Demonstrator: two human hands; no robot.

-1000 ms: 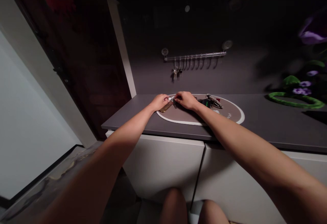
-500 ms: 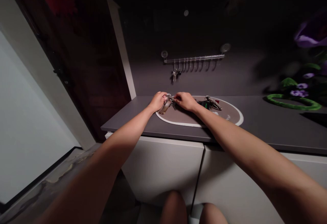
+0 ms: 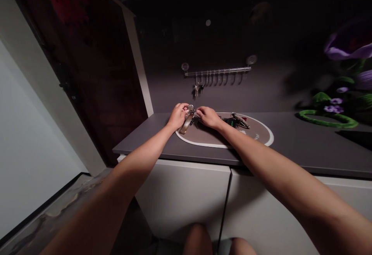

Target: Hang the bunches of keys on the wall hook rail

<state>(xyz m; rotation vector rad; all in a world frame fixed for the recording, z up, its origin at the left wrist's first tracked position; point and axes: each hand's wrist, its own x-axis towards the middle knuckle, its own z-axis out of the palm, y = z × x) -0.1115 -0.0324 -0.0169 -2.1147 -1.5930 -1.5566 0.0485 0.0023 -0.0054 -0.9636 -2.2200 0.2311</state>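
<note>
Over the left end of an oval brown mat [image 3: 215, 140] with a white rim, my left hand [image 3: 178, 116] pinches a bunch of keys [image 3: 191, 110] by its metal ring. A tan strap-like fob [image 3: 186, 124] hangs from the bunch toward the mat. On the other side of the bunch is my right hand [image 3: 208, 117], its fingers closed at the keys' right edge. Which key or ring part those fingertips hold is too small to make out. Right of my right wrist, a second pile of keys and fobs [image 3: 240, 121] lies on the mat.
A clear rail with several hooks [image 3: 217, 71] is fixed to the wall, and keys [image 3: 198, 89] hang near its left end. The mat lies on a grey countertop [image 3: 290, 146] above white cabinet doors [image 3: 186, 193]. Purple flowers with a green ring base [image 3: 328, 120] stand at right.
The whole view has shifted slightly. Both hands stay at the bunch of keys, and the tan fob hangs a little lower and more to the left.
</note>
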